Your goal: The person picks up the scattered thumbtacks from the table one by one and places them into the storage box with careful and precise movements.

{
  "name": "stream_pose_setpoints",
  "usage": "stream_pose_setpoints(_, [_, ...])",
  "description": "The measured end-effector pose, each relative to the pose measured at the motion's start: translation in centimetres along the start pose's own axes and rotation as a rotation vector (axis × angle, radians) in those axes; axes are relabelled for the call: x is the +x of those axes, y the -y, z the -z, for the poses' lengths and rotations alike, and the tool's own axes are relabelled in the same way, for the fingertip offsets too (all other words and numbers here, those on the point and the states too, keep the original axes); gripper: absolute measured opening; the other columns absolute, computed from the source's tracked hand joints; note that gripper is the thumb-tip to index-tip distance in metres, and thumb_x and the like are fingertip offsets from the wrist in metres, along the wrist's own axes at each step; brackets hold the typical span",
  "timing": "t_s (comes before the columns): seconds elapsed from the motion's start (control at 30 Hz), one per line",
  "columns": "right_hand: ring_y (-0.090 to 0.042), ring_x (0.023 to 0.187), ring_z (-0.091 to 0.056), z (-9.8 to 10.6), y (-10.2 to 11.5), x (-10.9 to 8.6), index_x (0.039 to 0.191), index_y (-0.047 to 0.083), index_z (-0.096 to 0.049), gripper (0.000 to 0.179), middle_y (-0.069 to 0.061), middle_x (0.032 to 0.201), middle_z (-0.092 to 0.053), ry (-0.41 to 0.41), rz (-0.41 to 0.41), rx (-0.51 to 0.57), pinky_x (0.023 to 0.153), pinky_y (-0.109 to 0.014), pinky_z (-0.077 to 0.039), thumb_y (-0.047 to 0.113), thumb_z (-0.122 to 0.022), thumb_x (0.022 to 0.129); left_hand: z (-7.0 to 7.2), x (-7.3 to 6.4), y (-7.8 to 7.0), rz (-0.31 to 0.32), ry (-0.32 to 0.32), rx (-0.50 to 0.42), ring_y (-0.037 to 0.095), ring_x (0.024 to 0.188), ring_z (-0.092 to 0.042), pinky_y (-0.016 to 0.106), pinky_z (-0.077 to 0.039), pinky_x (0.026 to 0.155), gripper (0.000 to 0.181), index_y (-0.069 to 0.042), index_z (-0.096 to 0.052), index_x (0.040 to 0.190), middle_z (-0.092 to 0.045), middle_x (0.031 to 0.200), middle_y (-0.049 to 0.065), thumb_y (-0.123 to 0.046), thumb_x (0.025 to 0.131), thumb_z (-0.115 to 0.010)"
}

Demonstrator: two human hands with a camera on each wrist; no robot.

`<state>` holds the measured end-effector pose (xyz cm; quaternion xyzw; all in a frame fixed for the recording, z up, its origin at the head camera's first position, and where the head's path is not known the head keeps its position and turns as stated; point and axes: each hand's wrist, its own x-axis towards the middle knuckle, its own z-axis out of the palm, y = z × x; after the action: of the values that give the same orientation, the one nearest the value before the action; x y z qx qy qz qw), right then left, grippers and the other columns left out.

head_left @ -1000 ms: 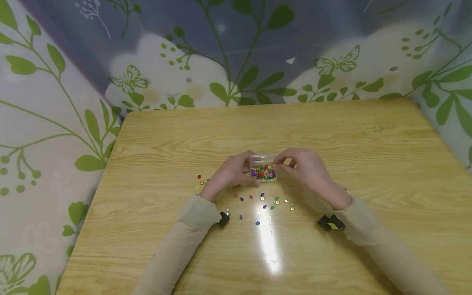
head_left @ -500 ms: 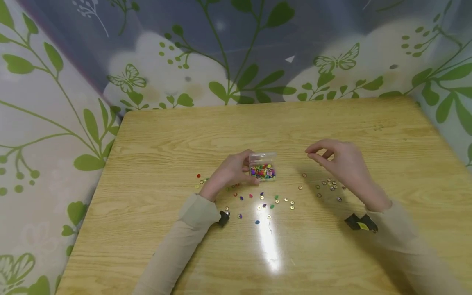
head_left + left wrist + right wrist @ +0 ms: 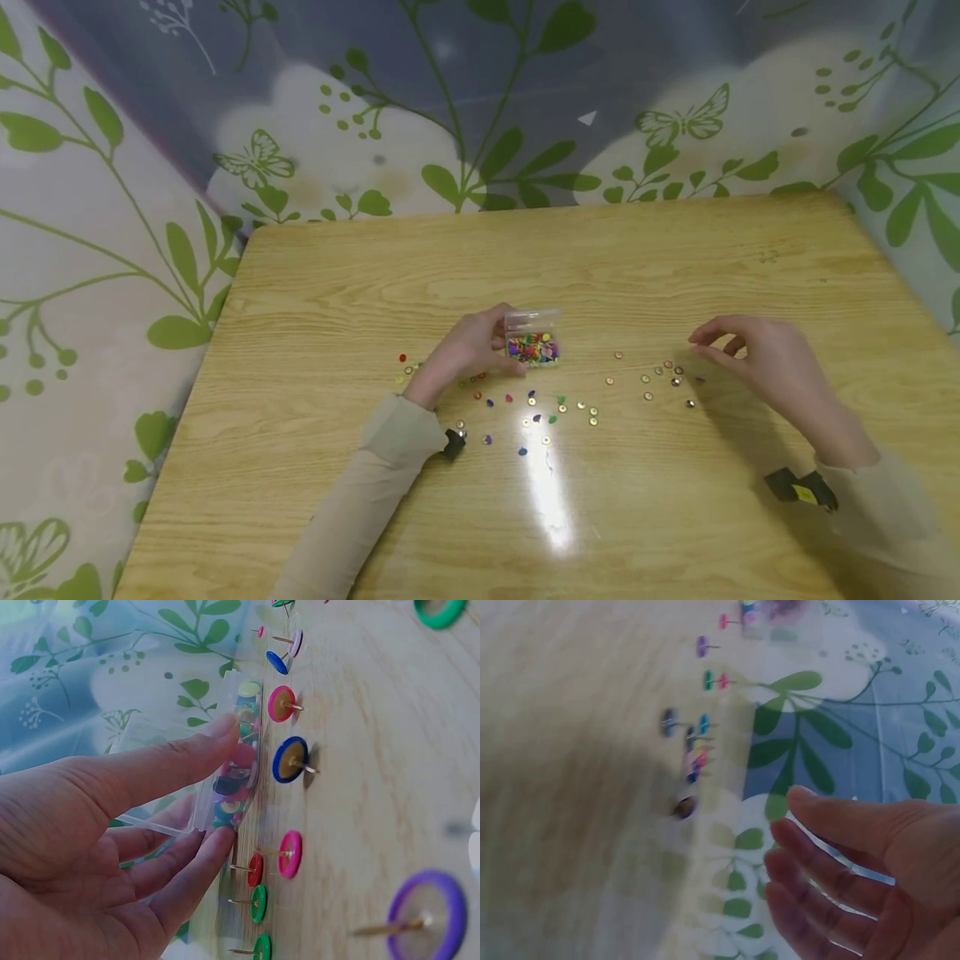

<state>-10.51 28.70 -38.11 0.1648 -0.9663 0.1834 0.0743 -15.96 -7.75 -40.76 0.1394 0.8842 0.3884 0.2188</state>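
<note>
My left hand (image 3: 467,347) grips a small clear plastic box (image 3: 533,350) by its left side, thumb along the near edge and fingers behind. Its hinged lid (image 3: 533,320) stands raised, and colourful thumbtacks fill it. In the left wrist view the thumb and fingers (image 3: 196,874) pinch the box (image 3: 227,796) low over the table. My right hand (image 3: 768,367) hovers to the right, beside a loose group of thumbtacks (image 3: 668,365). In the right wrist view its fingers are loosely bent with nothing between thumb and fingertips.
More thumbtacks (image 3: 553,419) lie scattered in front of the box, many with points up. A few, including a red thumbtack (image 3: 402,357), lie left of my left wrist. The wooden table (image 3: 360,275) meets a leaf-patterned curtain (image 3: 517,108) at its back edge.
My right hand has left the box's edge and moved right, past the right-hand group of thumbtacks, uncovering it. My left hand and the box stay in place.
</note>
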Motion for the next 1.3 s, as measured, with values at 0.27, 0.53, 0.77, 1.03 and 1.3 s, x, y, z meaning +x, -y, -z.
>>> stream_pose_setpoints(0.27, [-0.011,0.071,-0.066,-0.7,-1.1,-0.9,0.097,0.016,-0.076,0.015,0.005,0.087,-0.075,0.272,-0.089,-0.003,0.061,-0.037,-0.052,0.026,-0.08,0.087,0.1,0.0,0.0,0.002,0.003,0.006,0.024,0.114,-0.061,0.04,-0.051,0.1,0.07,-0.018,-0.055,0.138,-0.064,0.125,0.006,-0.018,0.078,-0.089])
stream_pose_setpoints(0.53, [-0.012,0.069,-0.066,-1.2,-1.2,-1.0,0.09,0.017,-0.075,0.005,0.006,0.082,-0.073,0.285,-0.079,-0.018,0.059,-0.039,-0.052,0.021,-0.078,0.089,0.0,0.0,0.0,0.013,0.001,-0.002,0.023,0.114,-0.061,0.04,-0.051,0.1,0.07,-0.019,-0.055,0.138,-0.063,0.126,0.006,-0.019,0.078,-0.089])
stream_pose_setpoints(0.77, [-0.019,0.07,-0.07,-1.4,-1.2,-1.0,0.093,0.015,-0.072,0.006,-0.004,0.087,-0.075,0.213,-0.095,0.001,0.057,-0.039,-0.052,0.021,-0.074,0.094,0.0,0.0,0.0,0.017,0.004,-0.006,0.023,0.116,-0.061,0.04,-0.051,0.101,0.07,-0.019,-0.055,0.139,-0.064,0.127,0.005,-0.018,0.078,-0.089])
stream_pose_setpoints(1.03, [-0.026,0.07,-0.071,-1.2,-0.7,-0.5,0.101,0.007,-0.072,0.013,-0.013,0.09,-0.075,0.121,-0.096,-0.003,0.056,-0.038,-0.051,0.018,-0.073,0.095,0.1,-0.1,0.0,0.016,0.001,0.001,0.023,0.115,-0.061,0.041,-0.051,0.1,0.071,-0.02,-0.055,0.139,-0.063,0.125,0.005,-0.019,0.078,-0.09])
stream_pose_setpoints(1.3, [-0.026,0.071,-0.072,-1.3,0.6,0.1,0.102,0.01,-0.078,0.015,-0.01,0.086,-0.076,0.067,-0.047,0.022,0.054,-0.03,-0.044,0.013,-0.078,0.088,0.1,-0.1,0.0,0.015,0.002,-0.005,0.023,0.115,-0.061,0.04,-0.051,0.1,0.071,-0.018,-0.055,0.139,-0.063,0.127,0.006,-0.019,0.077,-0.09])
